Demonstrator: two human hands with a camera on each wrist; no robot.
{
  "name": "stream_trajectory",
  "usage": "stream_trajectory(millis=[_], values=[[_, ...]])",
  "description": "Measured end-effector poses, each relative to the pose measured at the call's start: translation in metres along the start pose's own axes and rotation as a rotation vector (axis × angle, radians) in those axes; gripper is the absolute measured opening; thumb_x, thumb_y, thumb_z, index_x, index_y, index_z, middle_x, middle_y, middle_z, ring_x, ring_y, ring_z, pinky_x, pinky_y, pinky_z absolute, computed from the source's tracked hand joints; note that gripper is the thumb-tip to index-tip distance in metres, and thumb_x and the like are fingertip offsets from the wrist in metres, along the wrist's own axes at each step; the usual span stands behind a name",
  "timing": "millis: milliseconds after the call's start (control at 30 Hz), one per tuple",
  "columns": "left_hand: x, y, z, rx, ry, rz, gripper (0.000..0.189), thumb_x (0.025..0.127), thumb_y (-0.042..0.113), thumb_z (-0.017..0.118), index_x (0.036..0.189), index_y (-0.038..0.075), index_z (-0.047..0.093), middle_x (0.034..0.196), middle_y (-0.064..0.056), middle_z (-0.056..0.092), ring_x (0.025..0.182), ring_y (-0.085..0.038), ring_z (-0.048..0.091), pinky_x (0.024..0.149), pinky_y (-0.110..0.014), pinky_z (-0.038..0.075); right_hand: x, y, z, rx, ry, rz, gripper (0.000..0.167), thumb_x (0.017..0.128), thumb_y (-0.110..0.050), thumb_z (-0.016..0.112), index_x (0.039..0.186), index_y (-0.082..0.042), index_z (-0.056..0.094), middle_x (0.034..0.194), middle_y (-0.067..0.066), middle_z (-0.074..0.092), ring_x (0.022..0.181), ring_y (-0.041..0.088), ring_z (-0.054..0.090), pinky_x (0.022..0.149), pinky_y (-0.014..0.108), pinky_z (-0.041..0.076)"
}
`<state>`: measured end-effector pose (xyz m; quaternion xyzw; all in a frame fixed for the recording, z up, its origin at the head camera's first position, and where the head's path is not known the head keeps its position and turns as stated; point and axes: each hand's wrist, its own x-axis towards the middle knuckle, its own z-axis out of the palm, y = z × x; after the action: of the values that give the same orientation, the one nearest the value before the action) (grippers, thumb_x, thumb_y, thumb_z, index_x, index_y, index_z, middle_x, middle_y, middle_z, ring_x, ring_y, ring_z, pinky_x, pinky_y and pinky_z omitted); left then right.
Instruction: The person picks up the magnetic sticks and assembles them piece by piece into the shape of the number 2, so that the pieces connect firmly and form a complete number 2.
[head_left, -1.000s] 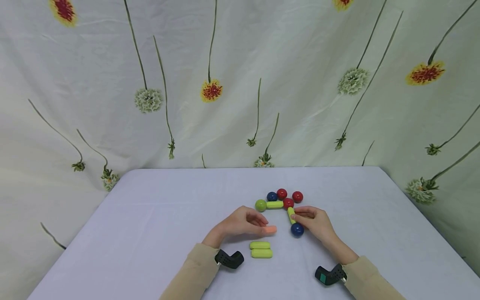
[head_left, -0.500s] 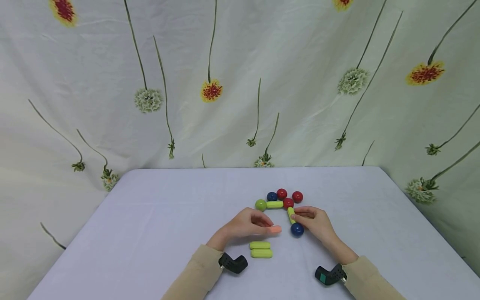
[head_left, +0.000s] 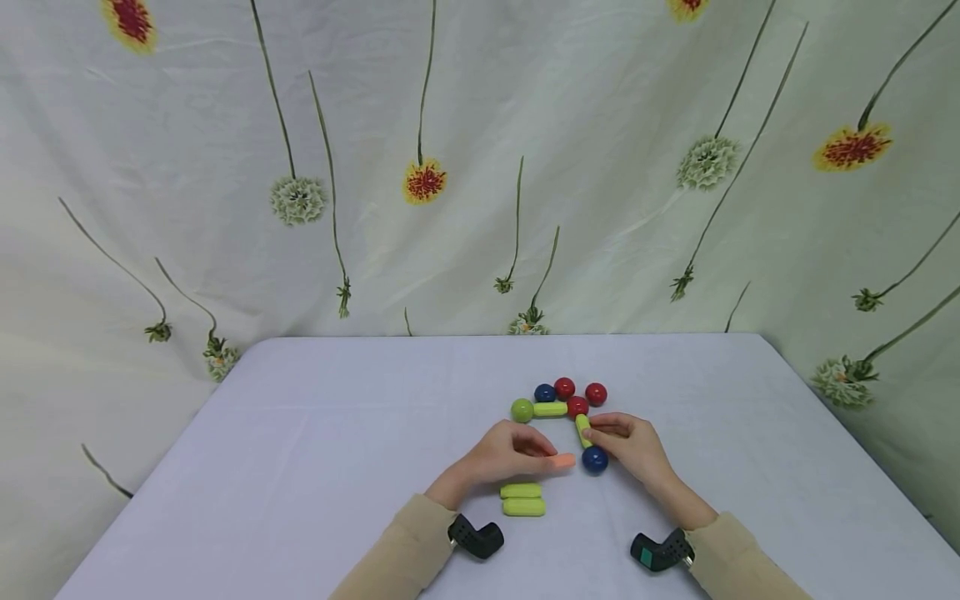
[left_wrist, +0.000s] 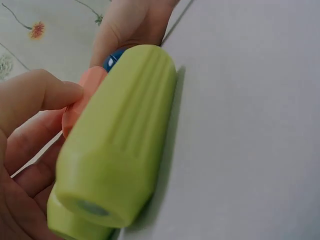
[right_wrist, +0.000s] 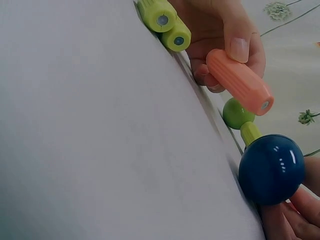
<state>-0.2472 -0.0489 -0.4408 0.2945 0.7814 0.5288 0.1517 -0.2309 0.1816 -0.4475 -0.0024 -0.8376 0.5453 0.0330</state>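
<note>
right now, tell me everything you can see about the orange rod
The orange rod is short and salmon-toned, grooved lengthwise, and looks like plastic, with a small grey disc, perhaps metal, set in its visible end. The left hand pinches it between thumb and fingers. It seems raised off the tabletop, its free end toward the blue ball by the right hand, with a gap between rod and ball.

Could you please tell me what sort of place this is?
Probably a makeshift indoor recording setup, judging by the smooth pale-lavender tabletop, the white flower-printed fabric backdrop behind it and the black angular wrist-worn devices.
</note>
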Motion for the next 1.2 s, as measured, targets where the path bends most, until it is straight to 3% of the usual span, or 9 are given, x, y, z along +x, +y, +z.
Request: stream_trajectory(millis=[367, 600, 700, 1200], values=[[0.0, 0.0, 0.008, 0.008, 0.061, 0.001, 0.016, 0.084, 0.018, 0.071, 0.097, 0.009, 0.073, 0.091, 0.002, 0.069, 0.08, -0.007, 0.06, 0.073, -0.023, 0.048, 0.0, 0.001, 0.001, -0.003, 0.011, -0.009, 0.038, 0.081, -0.026, 0.074, 0.108, 0.0, 0.067, 0.101, 0.011, 0.069, 0.096, 0.024, 0.065, 0.077, 0.029, 0.052], [-0.011, 0.028, 0.007, -0.006, 0.066, 0.033, 0.018, 0.085, 0.009, 0.068, 0.099, -0.002, 0.071, 0.093, -0.007, 0.069, 0.08, -0.009, 0.06, 0.072, -0.022, 0.049, 0.001, 0.002, 0.002, -0.007, 0.016, -0.01, 0.038, 0.081, -0.027, 0.074, 0.107, -0.001, 0.067, 0.102, 0.011, 0.068, 0.096, 0.023, 0.064, 0.077, 0.029, 0.052], [-0.013, 0.032, 0.008, 0.001, 0.072, 0.023, 0.018, 0.085, 0.009, 0.068, 0.1, -0.002, 0.071, 0.093, -0.007, 0.069, 0.079, -0.01, 0.06, 0.072, -0.021, 0.048, 0.001, 0.002, 0.002, -0.011, 0.017, -0.012, 0.038, 0.081, -0.027, 0.074, 0.107, -0.001, 0.067, 0.102, 0.011, 0.068, 0.096, 0.024, 0.064, 0.077, 0.029, 0.052], [-0.013, 0.033, 0.011, 0.004, 0.081, 0.024, 0.017, 0.086, 0.009, 0.067, 0.099, 0.0, 0.072, 0.094, -0.007, 0.069, 0.079, -0.005, 0.057, 0.07, -0.021, 0.045, 0.001, 0.002, 0.003, -0.016, 0.015, -0.015, 0.036, 0.082, -0.025, 0.074, 0.108, -0.001, 0.067, 0.103, 0.011, 0.068, 0.096, 0.024, 0.064, 0.079, 0.031, 0.052]])
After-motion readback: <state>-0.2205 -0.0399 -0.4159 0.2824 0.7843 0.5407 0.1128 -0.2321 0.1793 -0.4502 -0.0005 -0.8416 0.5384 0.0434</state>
